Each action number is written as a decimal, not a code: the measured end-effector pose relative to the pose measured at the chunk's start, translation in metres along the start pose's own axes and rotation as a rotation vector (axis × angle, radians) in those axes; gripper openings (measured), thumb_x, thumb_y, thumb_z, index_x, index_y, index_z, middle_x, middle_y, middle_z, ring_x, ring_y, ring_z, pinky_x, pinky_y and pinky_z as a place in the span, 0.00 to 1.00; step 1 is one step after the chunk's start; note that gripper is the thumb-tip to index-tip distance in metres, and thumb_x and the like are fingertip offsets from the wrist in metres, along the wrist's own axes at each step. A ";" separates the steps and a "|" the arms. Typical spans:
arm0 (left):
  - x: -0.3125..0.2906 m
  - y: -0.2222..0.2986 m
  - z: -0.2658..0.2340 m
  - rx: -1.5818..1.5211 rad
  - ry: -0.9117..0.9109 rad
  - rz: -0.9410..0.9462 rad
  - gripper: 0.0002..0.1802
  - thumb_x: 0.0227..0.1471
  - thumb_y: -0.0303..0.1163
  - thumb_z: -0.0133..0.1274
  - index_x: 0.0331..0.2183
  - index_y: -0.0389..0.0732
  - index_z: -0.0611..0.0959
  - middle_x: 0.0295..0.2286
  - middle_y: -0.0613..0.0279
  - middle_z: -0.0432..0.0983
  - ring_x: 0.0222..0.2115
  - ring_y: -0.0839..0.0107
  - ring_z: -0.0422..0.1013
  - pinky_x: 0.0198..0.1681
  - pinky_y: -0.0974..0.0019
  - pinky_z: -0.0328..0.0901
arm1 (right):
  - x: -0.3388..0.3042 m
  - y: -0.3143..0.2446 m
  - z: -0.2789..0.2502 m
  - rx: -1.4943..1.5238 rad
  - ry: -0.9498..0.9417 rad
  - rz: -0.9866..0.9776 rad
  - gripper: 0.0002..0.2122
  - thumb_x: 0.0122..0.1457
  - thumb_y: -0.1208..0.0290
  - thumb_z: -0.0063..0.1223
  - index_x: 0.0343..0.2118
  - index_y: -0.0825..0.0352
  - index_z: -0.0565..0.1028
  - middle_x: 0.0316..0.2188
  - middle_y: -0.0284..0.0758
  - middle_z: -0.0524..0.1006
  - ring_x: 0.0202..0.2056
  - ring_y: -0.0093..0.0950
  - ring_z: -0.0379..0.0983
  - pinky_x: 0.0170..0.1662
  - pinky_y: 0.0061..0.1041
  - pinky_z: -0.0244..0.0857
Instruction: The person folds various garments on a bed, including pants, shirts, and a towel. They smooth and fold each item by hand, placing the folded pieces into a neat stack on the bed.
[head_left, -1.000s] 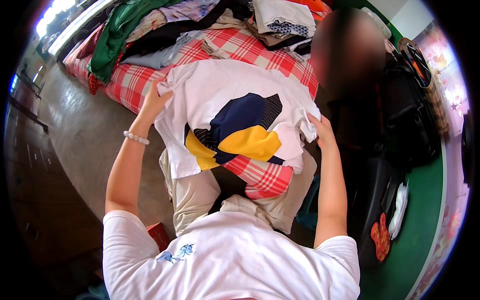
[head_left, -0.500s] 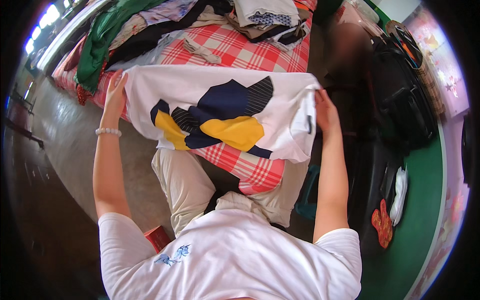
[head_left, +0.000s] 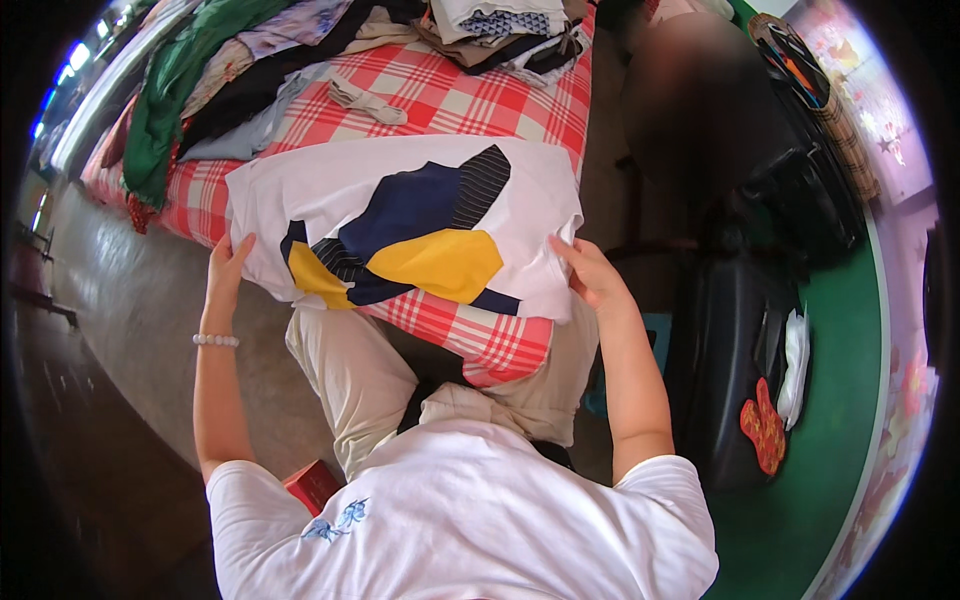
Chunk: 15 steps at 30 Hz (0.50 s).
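Note:
A white shirt (head_left: 300,195) with navy, yellow and pinstriped patches lies spread in a wide, folded band over the near edge of the bed. My left hand (head_left: 228,265), a pale bead bracelet at its wrist, is closed on the lower left edge of the shirt, thumb on top. At the opposite end my right hand (head_left: 592,275) pinches the right edge between thumb and fingers. Its fingertips are partly hidden by the cloth.
The bed's red checked cover (head_left: 440,100) bears a small beige cloth (head_left: 367,102), a folded clothes stack (head_left: 500,25) and a loose heap with a green garment (head_left: 165,110). Black bags (head_left: 800,200) stand at the right. A red box (head_left: 312,485) lies low, beside my left sleeve.
The shirt has come down flatter onto the bed. Both hands have moved lower along its ends, and my right hand has come inward to the left.

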<state>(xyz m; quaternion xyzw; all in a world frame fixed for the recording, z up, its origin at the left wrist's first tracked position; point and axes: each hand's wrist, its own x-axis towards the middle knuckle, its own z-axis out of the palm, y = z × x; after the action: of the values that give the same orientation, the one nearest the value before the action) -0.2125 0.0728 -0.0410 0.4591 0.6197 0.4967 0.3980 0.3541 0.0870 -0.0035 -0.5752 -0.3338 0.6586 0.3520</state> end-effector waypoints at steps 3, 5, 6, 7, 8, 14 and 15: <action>-0.009 0.023 0.008 -0.298 0.175 -0.027 0.22 0.56 0.36 0.54 0.49 0.35 0.74 0.42 0.61 0.76 0.42 0.75 0.72 0.45 0.70 0.66 | -0.012 -0.009 0.013 -0.061 0.001 -0.225 0.20 0.52 0.64 0.64 0.44 0.72 0.75 0.36 0.34 0.78 0.36 0.23 0.74 0.40 0.21 0.66; -0.015 0.044 0.005 -0.405 0.213 -0.053 0.20 0.57 0.37 0.53 0.48 0.35 0.76 0.41 0.62 0.76 0.42 0.74 0.72 0.45 0.70 0.66 | -0.019 -0.020 -0.004 -0.028 0.155 -0.330 0.16 0.49 0.70 0.67 0.39 0.71 0.77 0.32 0.32 0.78 0.30 0.19 0.72 0.35 0.20 0.65; -0.016 0.048 -0.001 -0.453 0.218 -0.063 0.20 0.57 0.37 0.52 0.47 0.36 0.76 0.41 0.62 0.76 0.41 0.74 0.72 0.44 0.70 0.67 | -0.022 -0.027 -0.011 0.011 0.210 -0.453 0.15 0.50 0.70 0.65 0.39 0.71 0.77 0.32 0.32 0.79 0.31 0.18 0.72 0.36 0.19 0.65; -0.017 0.052 -0.006 -0.498 0.221 -0.072 0.19 0.57 0.37 0.52 0.47 0.36 0.77 0.41 0.62 0.76 0.41 0.74 0.72 0.44 0.70 0.67 | -0.029 -0.036 -0.010 0.042 0.278 -0.567 0.13 0.51 0.71 0.64 0.38 0.71 0.78 0.33 0.31 0.79 0.32 0.18 0.72 0.37 0.19 0.65; -0.017 0.055 -0.008 -0.497 0.223 -0.041 0.19 0.57 0.38 0.52 0.46 0.36 0.77 0.40 0.63 0.76 0.40 0.74 0.72 0.44 0.70 0.67 | -0.033 -0.043 -0.014 0.128 0.290 -0.625 0.11 0.52 0.71 0.63 0.37 0.70 0.78 0.34 0.30 0.79 0.33 0.18 0.72 0.40 0.19 0.64; -0.017 0.065 -0.026 -0.600 0.209 0.112 0.19 0.58 0.42 0.52 0.42 0.37 0.79 0.36 0.66 0.77 0.36 0.78 0.72 0.41 0.72 0.67 | -0.043 -0.067 -0.015 0.049 0.438 -0.883 0.11 0.57 0.65 0.58 0.37 0.68 0.78 0.35 0.31 0.78 0.37 0.23 0.72 0.45 0.24 0.64; -0.017 0.064 -0.028 -0.540 0.193 0.083 0.19 0.57 0.42 0.52 0.43 0.36 0.78 0.37 0.65 0.77 0.37 0.77 0.72 0.41 0.71 0.67 | -0.039 -0.066 -0.016 0.067 0.392 -0.848 0.11 0.58 0.65 0.58 0.38 0.68 0.77 0.35 0.31 0.78 0.37 0.23 0.72 0.44 0.24 0.64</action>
<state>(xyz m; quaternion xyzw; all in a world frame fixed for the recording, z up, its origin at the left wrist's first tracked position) -0.2236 0.0547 0.0275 0.3123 0.4808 0.7008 0.4244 0.3784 0.0894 0.0707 -0.4900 -0.4451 0.3461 0.6649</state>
